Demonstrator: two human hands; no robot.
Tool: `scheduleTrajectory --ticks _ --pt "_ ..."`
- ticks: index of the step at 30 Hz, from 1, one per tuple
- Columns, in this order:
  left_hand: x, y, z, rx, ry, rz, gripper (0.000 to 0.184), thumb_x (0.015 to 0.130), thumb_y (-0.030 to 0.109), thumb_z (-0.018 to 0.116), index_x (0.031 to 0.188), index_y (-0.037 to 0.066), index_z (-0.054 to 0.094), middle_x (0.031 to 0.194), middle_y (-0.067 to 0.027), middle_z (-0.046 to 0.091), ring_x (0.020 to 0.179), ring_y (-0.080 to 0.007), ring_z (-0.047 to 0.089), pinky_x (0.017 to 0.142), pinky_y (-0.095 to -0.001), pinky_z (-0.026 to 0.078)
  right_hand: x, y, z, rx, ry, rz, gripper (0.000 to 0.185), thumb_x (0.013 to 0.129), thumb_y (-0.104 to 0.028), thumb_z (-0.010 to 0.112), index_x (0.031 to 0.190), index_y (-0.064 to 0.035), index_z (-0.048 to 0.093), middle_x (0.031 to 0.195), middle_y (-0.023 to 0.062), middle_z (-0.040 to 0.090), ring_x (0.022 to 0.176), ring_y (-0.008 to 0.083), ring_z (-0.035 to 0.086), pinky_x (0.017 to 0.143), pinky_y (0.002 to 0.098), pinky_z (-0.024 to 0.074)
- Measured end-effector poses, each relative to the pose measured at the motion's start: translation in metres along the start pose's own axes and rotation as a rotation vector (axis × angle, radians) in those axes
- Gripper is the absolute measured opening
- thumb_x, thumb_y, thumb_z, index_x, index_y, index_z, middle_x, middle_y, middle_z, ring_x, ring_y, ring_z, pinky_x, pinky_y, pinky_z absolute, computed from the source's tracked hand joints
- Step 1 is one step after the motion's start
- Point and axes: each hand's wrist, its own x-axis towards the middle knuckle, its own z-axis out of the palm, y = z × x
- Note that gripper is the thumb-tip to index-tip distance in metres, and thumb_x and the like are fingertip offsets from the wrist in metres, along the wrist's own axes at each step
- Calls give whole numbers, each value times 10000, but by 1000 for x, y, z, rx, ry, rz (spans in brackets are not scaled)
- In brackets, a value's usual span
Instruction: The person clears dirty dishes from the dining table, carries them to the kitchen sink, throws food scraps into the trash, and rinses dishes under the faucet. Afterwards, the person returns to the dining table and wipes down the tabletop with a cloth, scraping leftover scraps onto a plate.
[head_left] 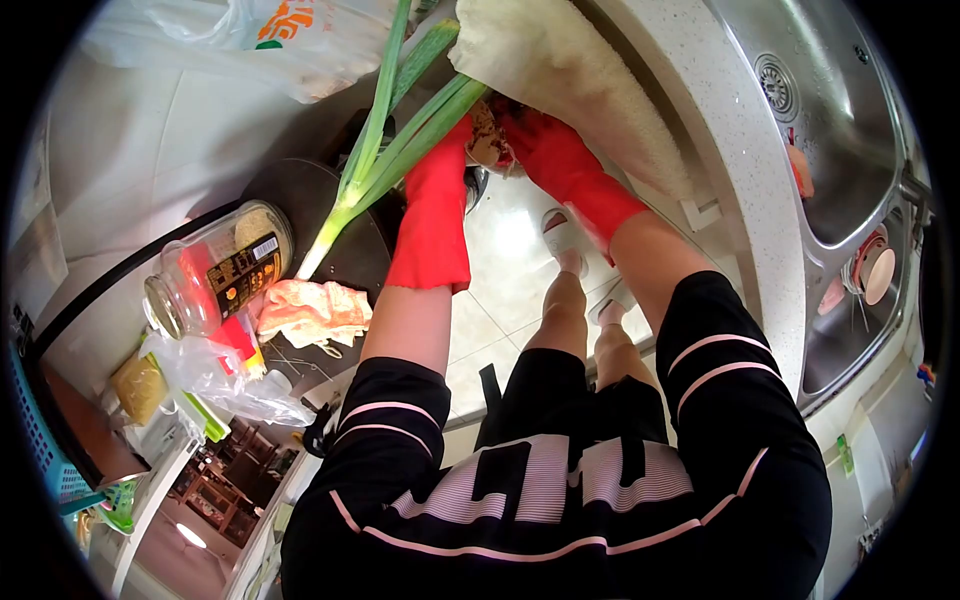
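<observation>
Both my hands wear long red rubber gloves and reach down and away, near the far end of the counter. My left hand (452,143) is partly covered by the green leaves of a large scallion (345,207), so its fingers do not show. In shadow beside the pale towel (570,70), my right hand (528,130) has its fingers mostly hidden. Between the two gloves is a roundish thing with brown and pale, scrap-like matter (490,142); its kind is unclear. Both hands are close to it, but I cannot tell whether they grip it.
At right, a pale speckled counter (745,150) borders a steel double sink (840,130). At left lie a glass jar (225,265), a crumpled orange-white cloth (315,312) and a clear plastic bag (225,380). A white plastic bag (250,45) is at the upper left. Tiled floor (500,270) shows below.
</observation>
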Motion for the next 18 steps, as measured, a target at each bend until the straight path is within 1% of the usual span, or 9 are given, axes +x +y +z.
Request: scheduleTrajectory --ticks 2,5,7,8,9,11,14,16,18 --pt "8 -2 -3 51 -24 47 597 811 271 763 1356 77 618 1289 -109 644 1178 -242 588 994 -388 458 -8 5 7 75 145 -21 418 901 -148 579 1314 -102 621 1298 122 638 1207 322 588 1025 438 487" --pt "1 15 -10 134 -75 23 587 804 306 746 1335 80 638 1272 -114 653 1176 -256 588 990 -402 461 -13 2 12 -32 120 -20 410 903 -128 596 1310 -106 635 1286 128 646 1171 332 611 1012 439 501" --pt "3 20 -18 207 -112 50 469 833 304 745 1225 53 687 1199 -169 697 1106 -279 651 925 -411 495 -16 -4 19 167 123 -37 320 897 -170 604 1209 -153 674 1311 85 628 1203 297 585 1007 430 491" --pt "3 19 -19 180 -116 43 467 840 305 749 1230 56 684 1203 -167 695 1109 -275 651 919 -408 501 -18 -6 23 266 124 -45 278 893 -191 609 1158 -176 693 1323 64 620 1219 280 572 1005 425 487" --pt "4 18 -19 153 -121 37 465 846 307 752 1235 60 682 1207 -166 694 1111 -271 651 914 -405 507 -20 -8 21 205 115 -57 318 901 -194 618 1212 -157 672 1312 76 629 1211 290 581 1007 424 488" --pt "5 3 -15 -28 -99 -14 581 842 313 767 1363 101 622 1298 -107 645 1193 -234 587 956 -384 499 -23 -9 19 82 100 -80 412 917 -200 638 1321 -120 629 1290 100 649 1196 310 601 1010 421 490" --pt "-6 -1 -19 -240 -65 -72 592 883 295 775 1414 128 571 1367 -90 602 1247 -238 573 970 -413 520 -15 -1 12 38 120 -12 441 948 -281 633 1359 -122 608 1350 106 626 1253 295 572 1038 400 476" --pt "-9 -1 -20 -381 -106 -152 603 898 273 772 1437 142 535 1404 -84 572 1279 -258 559 989 -451 524 -9 3 8 296 22 119 459 976 -327 608 1388 -123 590 1393 109 602 1288 286 551 1074 384 450" --pt "-9 -4 -20 -506 -132 -206 607 908 256 766 1449 148 512 1423 -84 556 1297 -273 550 998 -476 528 -4 7 9 465 -37 196 473 1000 -358 581 1412 -125 573 1426 113 582 1314 280 535 1103 371 425"
